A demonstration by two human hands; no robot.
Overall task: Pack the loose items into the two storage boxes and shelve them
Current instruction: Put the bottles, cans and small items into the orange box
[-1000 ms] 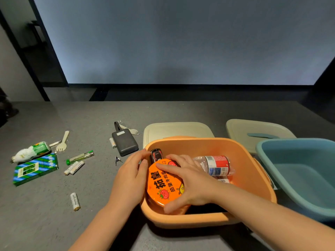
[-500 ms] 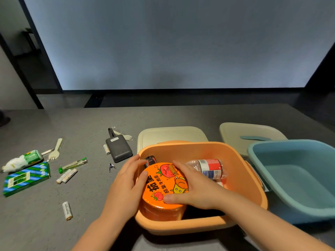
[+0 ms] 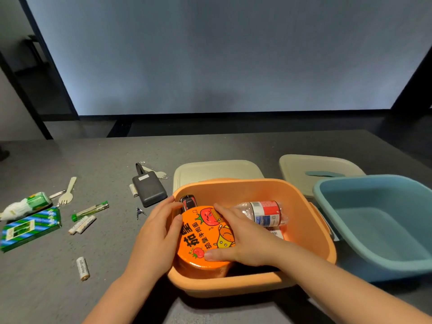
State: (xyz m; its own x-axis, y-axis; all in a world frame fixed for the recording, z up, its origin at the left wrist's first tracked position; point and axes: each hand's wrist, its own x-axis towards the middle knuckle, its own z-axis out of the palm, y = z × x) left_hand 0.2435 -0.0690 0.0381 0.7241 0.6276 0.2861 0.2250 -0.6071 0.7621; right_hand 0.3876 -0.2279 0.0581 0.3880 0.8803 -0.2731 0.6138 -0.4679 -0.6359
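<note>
An orange storage box (image 3: 311, 220) sits in front of me with an orange instant-noodle cup (image 3: 202, 235) standing upright in its near-left corner. My left hand (image 3: 156, 237) grips the box's left rim and touches the cup's side. My right hand (image 3: 243, 237) lies over the cup's lid, holding it. A plastic bottle (image 3: 264, 212) and a small toy car (image 3: 189, 202) lie in the box behind the cup. A blue storage box (image 3: 383, 249) stands empty on the right.
Two beige lids (image 3: 215, 170) (image 3: 313, 169) lie behind the boxes. Left on the grey table: a dark power bank (image 3: 149, 191), batteries (image 3: 82, 268) (image 3: 83, 224), a green tube (image 3: 90, 210), a green box (image 3: 28, 228), a wrapped packet (image 3: 25, 204), a wooden fork (image 3: 67, 194).
The noodle cup went from tilted to standing upright, lower in the box's near-left corner. Both hands stayed on it and the rim.
</note>
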